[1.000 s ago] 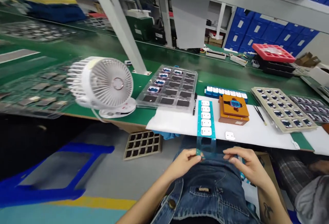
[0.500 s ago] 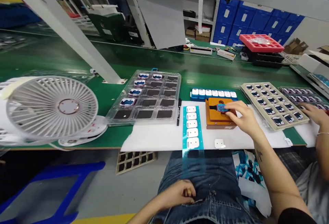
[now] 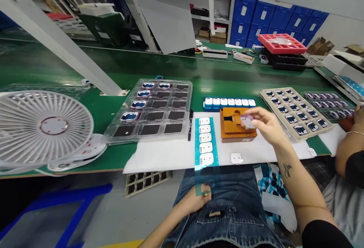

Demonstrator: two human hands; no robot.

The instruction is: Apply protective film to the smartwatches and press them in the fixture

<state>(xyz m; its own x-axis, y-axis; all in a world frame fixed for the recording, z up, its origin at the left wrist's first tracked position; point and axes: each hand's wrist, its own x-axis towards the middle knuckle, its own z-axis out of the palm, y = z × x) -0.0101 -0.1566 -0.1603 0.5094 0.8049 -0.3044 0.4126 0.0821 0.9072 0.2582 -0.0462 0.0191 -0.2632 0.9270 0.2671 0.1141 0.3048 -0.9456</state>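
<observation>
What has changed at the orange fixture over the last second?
The right hand came up from the lap, took hold of the small part on the orange fixture and lifted it off. The left hand remains low, at the lap. The blue strip and loose white piece stayed put.

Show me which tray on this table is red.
The red tray, at the back right: it tops the black trays, behind the beige tray, and alone is that colour.
</observation>
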